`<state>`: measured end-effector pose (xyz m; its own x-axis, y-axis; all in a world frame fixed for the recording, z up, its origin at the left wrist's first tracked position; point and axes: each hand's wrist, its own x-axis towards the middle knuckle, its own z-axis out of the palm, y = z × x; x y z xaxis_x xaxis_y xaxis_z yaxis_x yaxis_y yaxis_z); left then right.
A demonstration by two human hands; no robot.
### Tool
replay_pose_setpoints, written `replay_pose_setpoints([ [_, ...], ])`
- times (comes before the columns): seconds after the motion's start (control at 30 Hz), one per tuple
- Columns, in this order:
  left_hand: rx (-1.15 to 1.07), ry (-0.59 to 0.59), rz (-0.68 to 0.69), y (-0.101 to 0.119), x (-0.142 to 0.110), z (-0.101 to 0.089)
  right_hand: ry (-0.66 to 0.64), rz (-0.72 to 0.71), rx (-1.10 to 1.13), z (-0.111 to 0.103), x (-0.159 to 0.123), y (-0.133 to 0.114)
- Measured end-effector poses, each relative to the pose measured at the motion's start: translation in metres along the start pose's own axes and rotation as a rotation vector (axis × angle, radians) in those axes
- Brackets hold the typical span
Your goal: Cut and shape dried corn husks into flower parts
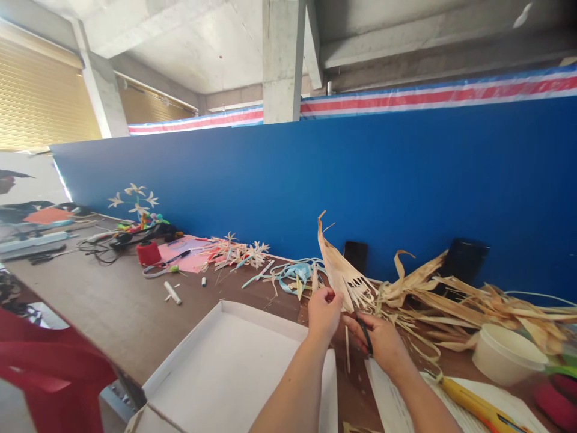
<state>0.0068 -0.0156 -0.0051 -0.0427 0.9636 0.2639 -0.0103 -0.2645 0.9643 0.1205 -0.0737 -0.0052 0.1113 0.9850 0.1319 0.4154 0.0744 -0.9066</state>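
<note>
My left hand point(324, 314) pinches the lower part of a pale dried corn husk point(334, 264), which stands up above my fingers. Its right side is cut into narrow strips with gaps between them. In my right hand point(386, 344) is a pair of black-handled scissors point(365, 334), fingers wrapped round the grips. The blades point up into the husk's base, partly hidden by it, so I cannot tell how wide they are apart. A heap of loose dried husks point(487, 300) spreads to the right of my hands.
A white cardboard tray point(238, 355) lies left of my forearms. At right are a cream bowl point(509, 355) and a yellow glue gun point(478, 408). Husk flowers point(243, 252), blue ribbon point(288, 276) and a red spool point(148, 253) line the back, before a blue partition point(252, 180).
</note>
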Motion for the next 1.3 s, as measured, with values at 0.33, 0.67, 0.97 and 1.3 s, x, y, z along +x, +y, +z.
replay_pose_setpoints([
  [0.33,-0.314,-0.04,-0.213,0.012,0.002,-0.004,-0.029,-0.029,-0.039,0.001,-0.002,-0.004],
  [0.67,-0.315,-0.018,-0.208,0.011,0.002,-0.002,-0.02,0.008,-0.005,0.002,-0.001,-0.004],
  [0.97,-0.233,-0.016,-0.132,0.001,0.005,-0.001,-0.021,0.039,-0.021,0.002,-0.004,-0.008],
  [1.3,-0.008,0.011,-0.046,0.008,0.001,-0.008,-0.07,0.007,0.002,0.004,-0.001,-0.001],
])
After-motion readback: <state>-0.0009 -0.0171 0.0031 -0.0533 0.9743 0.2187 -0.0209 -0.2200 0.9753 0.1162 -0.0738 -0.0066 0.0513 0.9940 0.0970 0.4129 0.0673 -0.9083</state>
